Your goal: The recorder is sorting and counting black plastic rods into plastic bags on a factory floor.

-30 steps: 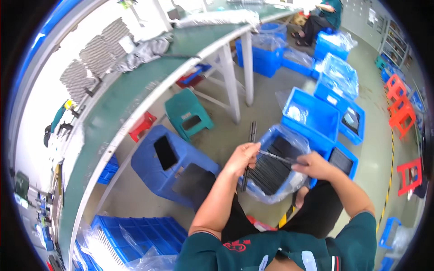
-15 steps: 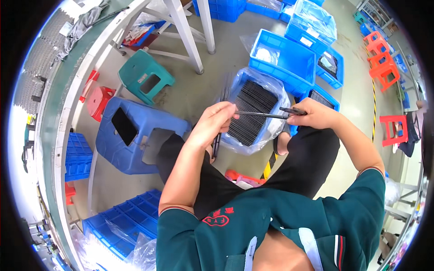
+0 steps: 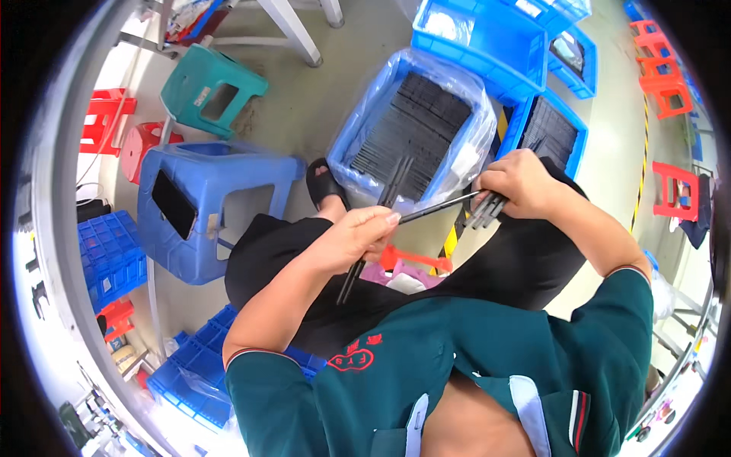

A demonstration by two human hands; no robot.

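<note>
My left hand (image 3: 359, 234) is closed around a few thin black rods (image 3: 396, 181), which stick out above and below the fist at a slant. My right hand (image 3: 521, 185) grips a bundle of similar black rods (image 3: 486, 213), their ends pointing down toward my lap. A single black rod (image 3: 438, 206) spans the gap, with one end at my left thumb and the other at my right fingers. Just beyond the hands sits a blue bin (image 3: 340, 169) lined with clear plastic, holding many black rods (image 3: 415, 129) in rows.
Another blue bin (image 3: 580, 145) of dark rods stands at the right, below a larger blue bin (image 3: 495, 46). On the left, a blue stool (image 3: 247, 164) carries a black phone (image 3: 174, 204), near a green stool (image 3: 209, 87). Blue crates (image 3: 114, 255) stand at lower left.
The view has shifted, and my hands now sit nearer my lap, short of the lined bin. The right-hand bundle has turned, showing its rod ends. The single rod still spans both hands.
</note>
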